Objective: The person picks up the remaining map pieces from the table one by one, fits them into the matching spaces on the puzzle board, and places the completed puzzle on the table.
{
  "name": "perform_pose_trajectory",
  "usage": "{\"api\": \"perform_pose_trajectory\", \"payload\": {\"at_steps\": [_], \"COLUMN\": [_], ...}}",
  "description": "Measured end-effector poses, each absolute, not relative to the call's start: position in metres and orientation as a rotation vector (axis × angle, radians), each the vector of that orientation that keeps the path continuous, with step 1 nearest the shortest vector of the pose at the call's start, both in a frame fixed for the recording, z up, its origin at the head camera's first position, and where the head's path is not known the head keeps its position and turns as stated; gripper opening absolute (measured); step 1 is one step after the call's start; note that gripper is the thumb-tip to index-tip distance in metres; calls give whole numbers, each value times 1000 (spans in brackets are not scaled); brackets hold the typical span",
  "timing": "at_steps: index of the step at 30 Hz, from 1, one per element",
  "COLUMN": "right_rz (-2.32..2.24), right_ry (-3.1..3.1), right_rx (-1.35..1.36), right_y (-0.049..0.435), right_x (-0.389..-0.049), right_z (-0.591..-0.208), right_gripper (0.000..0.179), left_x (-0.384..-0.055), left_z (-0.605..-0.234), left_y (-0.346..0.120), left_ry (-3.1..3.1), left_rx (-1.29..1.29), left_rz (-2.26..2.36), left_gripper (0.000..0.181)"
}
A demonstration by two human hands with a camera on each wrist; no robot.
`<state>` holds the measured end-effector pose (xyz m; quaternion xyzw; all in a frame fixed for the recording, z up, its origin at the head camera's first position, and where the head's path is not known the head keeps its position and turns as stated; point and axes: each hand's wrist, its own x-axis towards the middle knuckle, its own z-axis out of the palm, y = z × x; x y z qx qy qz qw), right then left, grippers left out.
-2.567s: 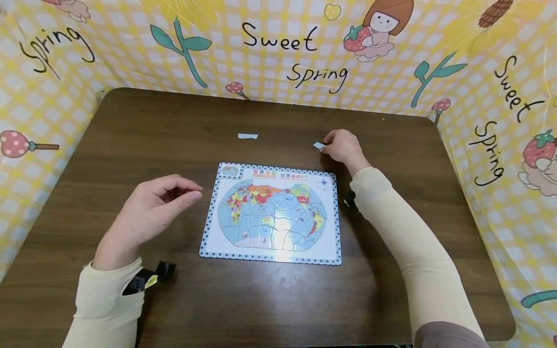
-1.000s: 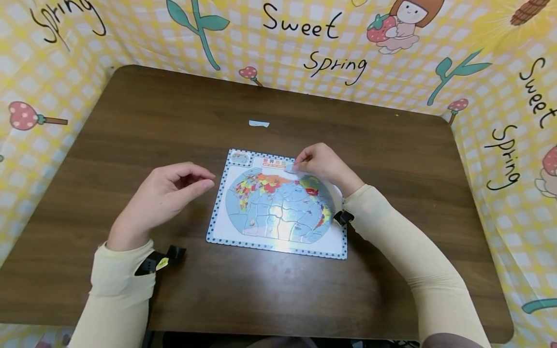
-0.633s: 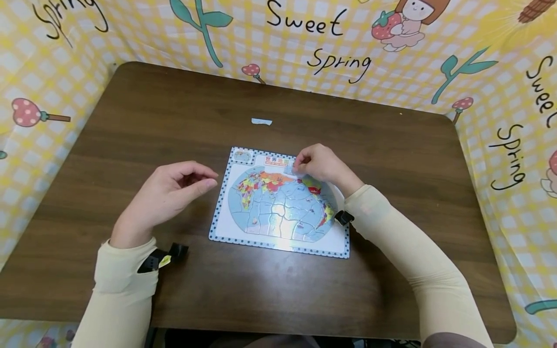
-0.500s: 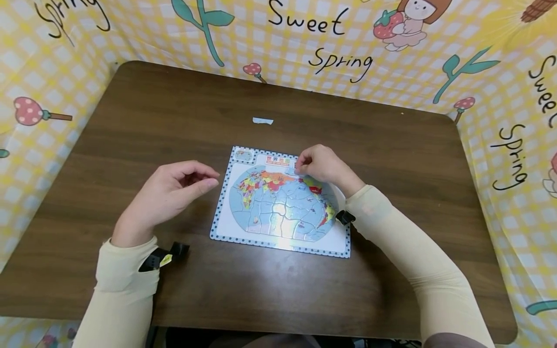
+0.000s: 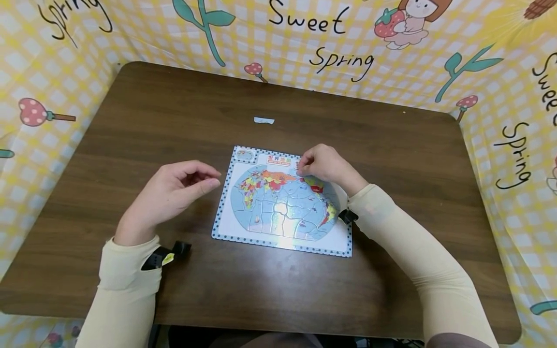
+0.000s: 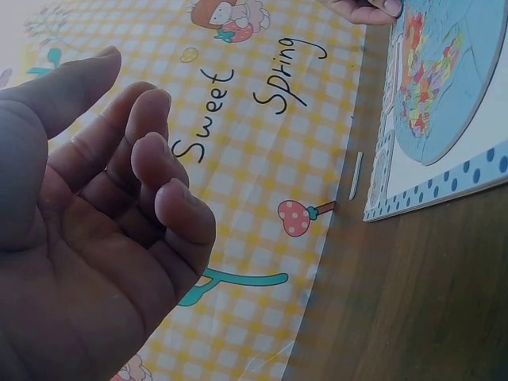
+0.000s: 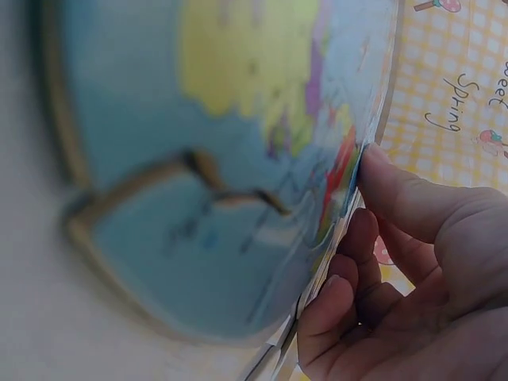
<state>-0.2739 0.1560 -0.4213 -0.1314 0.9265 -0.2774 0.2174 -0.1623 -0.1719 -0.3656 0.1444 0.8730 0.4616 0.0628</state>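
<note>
A world map jigsaw puzzle [image 5: 278,208] lies on the table, its white frame bordered in blue dots. My right hand [image 5: 324,166] is at the puzzle's top edge, thumb and fingertips pinching a small light-blue puzzle piece, mostly hidden in the head view. In the right wrist view the thumb [image 7: 397,178] is right at the map's surface, with a blue edge of the piece at its tip. My left hand [image 5: 169,198] hovers left of the puzzle, fingers loosely curled and holding nothing; the left wrist view shows its bare palm [image 6: 95,270].
A loose light-blue puzzle piece [image 5: 264,120] lies on the brown wooden table [image 5: 174,111] behind the puzzle. Yellow checked cloth [image 5: 278,58] with printed drawings stands around the table's back and sides. Small black cameras [image 5: 348,216] are worn on both wrists.
My right hand has brought the small piece from the table behind the puzzle to its top edge, staying there lately. The left hand keeps its pose; the head view has shifted.
</note>
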Motion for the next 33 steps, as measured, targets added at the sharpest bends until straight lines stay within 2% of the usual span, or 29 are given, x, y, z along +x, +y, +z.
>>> {"api": "perform_pose_trajectory", "payload": {"at_steps": [24,33], "right_rz": [-779,-905], "right_ry": [2554,2602], "right_rx": [-433,-313], "right_y": [166,205], "right_x": [-277,-272], "right_z": [-418,-407], "right_gripper": [7,7], "left_x": [-163,-187], "left_z": [-364,-363], "left_y": [-172,-160], "left_ry": [2660,2637], "left_rx": [436,507], "left_rz": [1352,1274], "left_gripper": [15,20]}}
